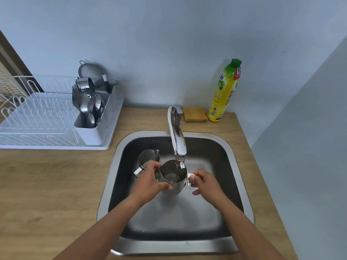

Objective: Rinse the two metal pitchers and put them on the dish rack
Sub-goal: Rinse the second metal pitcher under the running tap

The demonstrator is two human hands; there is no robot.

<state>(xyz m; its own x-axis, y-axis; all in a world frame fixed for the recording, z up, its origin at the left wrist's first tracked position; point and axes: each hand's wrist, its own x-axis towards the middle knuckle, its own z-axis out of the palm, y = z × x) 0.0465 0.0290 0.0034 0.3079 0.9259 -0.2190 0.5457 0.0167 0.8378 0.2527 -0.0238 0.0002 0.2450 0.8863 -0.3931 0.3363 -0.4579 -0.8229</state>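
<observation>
A shiny metal pitcher (173, 178) is held upright in the steel sink (120, 186), its mouth right under the faucet (178, 141) spout. My left hand (150, 182) grips its rim and left side near the pouring lip. My right hand (204, 182) pinches its handle on the right. A second metal pitcher (148, 158) stands upright in the sink just behind my left hand, handle pointing left. The white dish rack (39, 121) sits on the counter to the left.
The rack's caddy holds several spoons, forks and a metal cup (84, 85). A yellow sponge (195, 114) and a yellow dish soap bottle (225, 91) stand behind the sink by the wall. The wooden counter (48, 188) runs left of the sink.
</observation>
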